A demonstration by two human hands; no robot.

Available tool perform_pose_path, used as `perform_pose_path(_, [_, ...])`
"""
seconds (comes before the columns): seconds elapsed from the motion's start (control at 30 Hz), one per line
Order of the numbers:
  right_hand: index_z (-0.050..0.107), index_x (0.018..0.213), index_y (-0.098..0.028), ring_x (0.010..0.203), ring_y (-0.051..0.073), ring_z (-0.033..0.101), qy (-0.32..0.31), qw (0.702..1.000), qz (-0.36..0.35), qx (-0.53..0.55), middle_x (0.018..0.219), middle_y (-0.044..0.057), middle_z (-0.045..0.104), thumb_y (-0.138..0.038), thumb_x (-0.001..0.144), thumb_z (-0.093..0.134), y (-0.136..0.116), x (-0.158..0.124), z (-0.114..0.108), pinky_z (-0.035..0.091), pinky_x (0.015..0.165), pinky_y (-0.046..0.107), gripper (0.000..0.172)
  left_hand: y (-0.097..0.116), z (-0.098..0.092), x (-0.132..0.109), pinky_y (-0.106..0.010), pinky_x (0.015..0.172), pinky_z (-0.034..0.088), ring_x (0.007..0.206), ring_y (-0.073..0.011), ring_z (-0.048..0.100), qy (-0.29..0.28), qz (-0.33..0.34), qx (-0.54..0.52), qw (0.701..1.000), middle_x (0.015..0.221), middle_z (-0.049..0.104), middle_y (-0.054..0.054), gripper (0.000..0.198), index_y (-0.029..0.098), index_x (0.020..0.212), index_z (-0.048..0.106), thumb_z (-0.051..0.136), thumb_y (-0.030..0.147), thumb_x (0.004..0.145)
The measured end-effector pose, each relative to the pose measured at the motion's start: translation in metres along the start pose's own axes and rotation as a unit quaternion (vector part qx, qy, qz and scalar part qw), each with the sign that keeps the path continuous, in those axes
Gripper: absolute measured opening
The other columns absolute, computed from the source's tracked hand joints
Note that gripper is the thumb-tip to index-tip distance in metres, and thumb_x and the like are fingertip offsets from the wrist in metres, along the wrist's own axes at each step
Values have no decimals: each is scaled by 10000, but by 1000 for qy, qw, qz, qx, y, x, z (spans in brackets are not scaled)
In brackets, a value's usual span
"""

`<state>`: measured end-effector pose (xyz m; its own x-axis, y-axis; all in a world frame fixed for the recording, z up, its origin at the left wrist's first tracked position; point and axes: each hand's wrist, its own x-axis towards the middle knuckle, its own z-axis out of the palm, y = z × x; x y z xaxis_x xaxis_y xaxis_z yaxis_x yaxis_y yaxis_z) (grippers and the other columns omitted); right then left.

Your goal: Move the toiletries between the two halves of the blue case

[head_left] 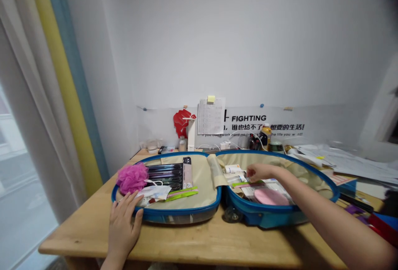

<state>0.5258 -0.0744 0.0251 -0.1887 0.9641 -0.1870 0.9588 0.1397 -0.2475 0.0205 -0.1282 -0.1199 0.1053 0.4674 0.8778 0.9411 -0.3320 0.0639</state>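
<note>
A blue-rimmed suitcase lies unfolded on the wooden table, its beige-lined halves side by side. My left hand rests with fingers spread on the near left rim, beside a pink bath puff and a white patterned packet. A pack of toothbrushes and a green-edged pouch lie in that left half. Over the right half, my right hand is closed, fingertips down among small items; what they grip is hidden. Near it are a white tube and a pink oval item.
Behind the suitcase stand a yellow-capped bottle, a white upright stand and cables. Papers are piled at the right, with red and purple things nearer. A striped curtain hangs at the left.
</note>
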Motion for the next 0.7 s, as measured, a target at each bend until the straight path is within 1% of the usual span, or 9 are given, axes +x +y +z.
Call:
perform_pose_path(0.1, [646, 843, -162, 685, 128, 607, -2, 1000, 9, 9, 802, 21, 670, -336, 693, 718, 9, -9, 11, 484, 653, 282, 240, 0, 0, -1, -488, 1074, 264, 1144, -291, 540, -4, -4, 4, 1000, 1176, 651, -123, 366, 202, 1132, 615, 397, 392, 907])
perform_pose_path(0.17, [663, 796, -193, 690, 155, 623, 6, 1000, 3, 16, 788, 29, 689, -282, 617, 720, 8, -12, 15, 469, 642, 281, 208, 0, -1, -1, -487, 1074, 265, 1144, -289, 541, -8, -4, 5, 1000, 1174, 652, -123, 369, 204, 1131, 615, 394, 397, 906])
perform_pose_path(0.27, [666, 750, -225, 688, 170, 620, 20, 1000, -5, 15, 765, 28, 693, -248, 609, 661, 3, -14, 17, 442, 624, 283, 143, 0, -1, 0, -481, 1077, 261, 1139, -283, 548, -6, -4, 1, 1000, 1174, 655, -117, 364, 209, 1133, 616, 396, 390, 907])
perform_pose_path(0.4, [643, 637, -229, 650, 183, 585, 36, 999, -7, -6, 669, 29, 649, -210, 585, 638, -4, -15, 17, 401, 610, 303, 57, 2, -2, 2, -477, 1080, 259, 1138, -281, 552, -6, -10, -2, 1000, 1167, 661, -113, 365, 213, 1128, 623, 392, 390, 908])
perform_pose_path(0.47, [619, 584, -221, 645, 192, 576, 46, 999, -2, -16, 646, 40, 628, -218, 581, 646, -6, -17, 14, 391, 610, 313, 27, 3, -3, 2, -477, 1077, 261, 1142, -284, 550, -7, -8, -2, 1000, 1168, 661, -119, 367, 205, 1129, 623, 394, 388, 908])
perform_pose_path(0.53, [606, 580, -215, 643, 196, 572, 55, 998, 2, -20, 653, 46, 622, -249, 587, 654, -7, -20, 7, 391, 611, 318, 59, 3, -3, 2, -474, 1078, 259, 1142, -283, 551, -6, -7, -2, 1000, 1170, 661, -121, 366, 201, 1126, 625, 399, 389, 907])
perform_pose_path(0.63, [608, 631, -209, 610, 188, 560, 53, 999, 4, -13, 644, 39, 612, -317, 616, 649, -9, -28, -9, 399, 594, 313, 116, 3, -3, 2, -465, 1088, 247, 1152, -276, 547, -8, -15, -7, 1000, 1177, 660, -105, 366, 221, 1128, 630, 401, 399, 905])
perform_pose_path(0.7, [626, 716, -205, 600, 179, 558, 46, 999, -5, 2, 656, 36, 612, -377, 673, 610, -16, -35, -22, 404, 575, 298, 178, 3, -2, 1, -460, 1092, 245, 1159, -270, 543, -12, -19, -8, 1000, 1186, 658, -95, 365, 234, 1136, 629, 403, 403, 905])
